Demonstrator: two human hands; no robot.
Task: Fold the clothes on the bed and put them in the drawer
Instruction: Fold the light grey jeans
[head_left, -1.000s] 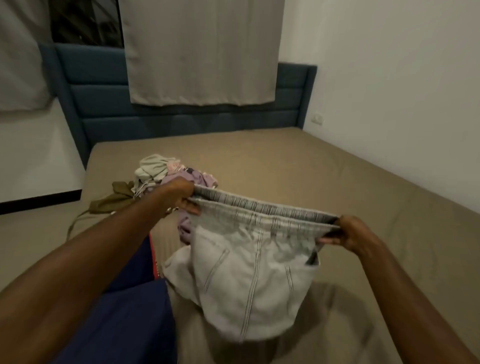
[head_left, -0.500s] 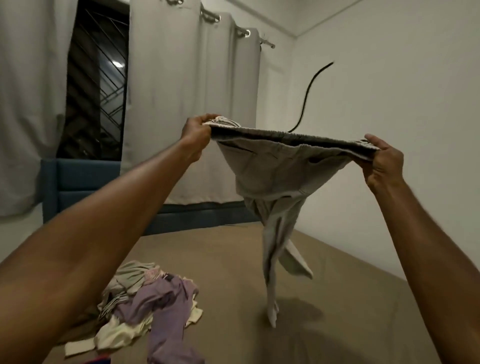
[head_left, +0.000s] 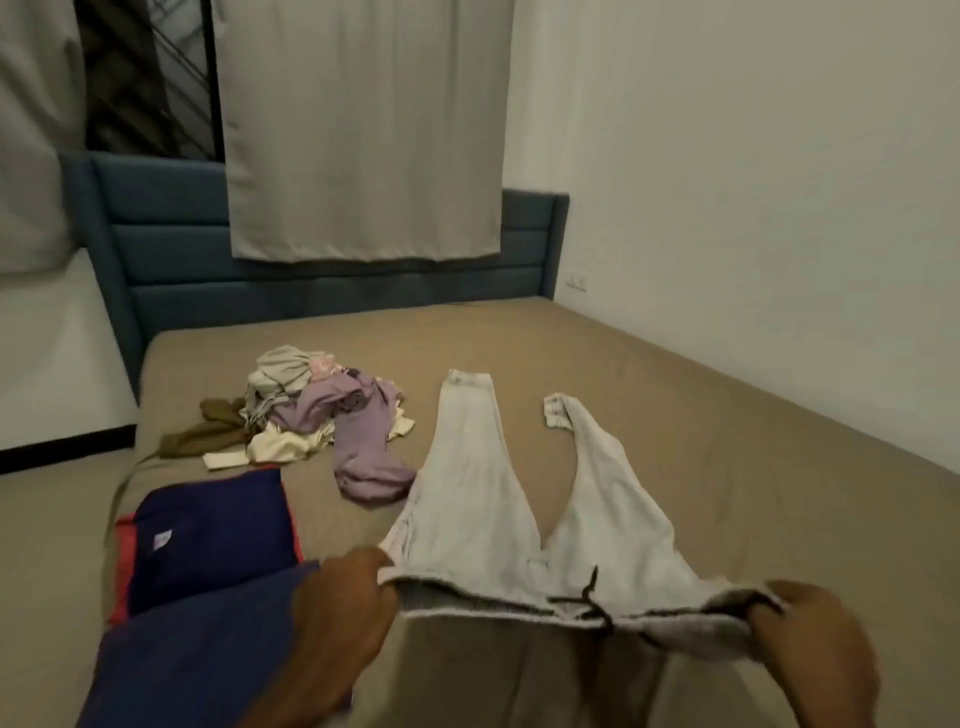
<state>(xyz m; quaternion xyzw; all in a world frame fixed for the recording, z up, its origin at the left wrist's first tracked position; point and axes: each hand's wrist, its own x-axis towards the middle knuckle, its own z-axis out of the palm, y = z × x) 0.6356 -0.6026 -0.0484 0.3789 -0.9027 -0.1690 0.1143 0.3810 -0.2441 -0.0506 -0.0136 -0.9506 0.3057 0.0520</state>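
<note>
A pair of pale grey drawstring trousers (head_left: 467, 499) lies flat on the tan bed sheet (head_left: 675, 415), legs spread toward the blue padded headboard (head_left: 171, 244). The left hand (head_left: 337, 618) and right hand (head_left: 810, 654) each pinch a waistband corner with curled fingers. A heap of unfolded clothes (head_left: 311, 410) sits beyond a folded navy garment (head_left: 208, 535)
</note>
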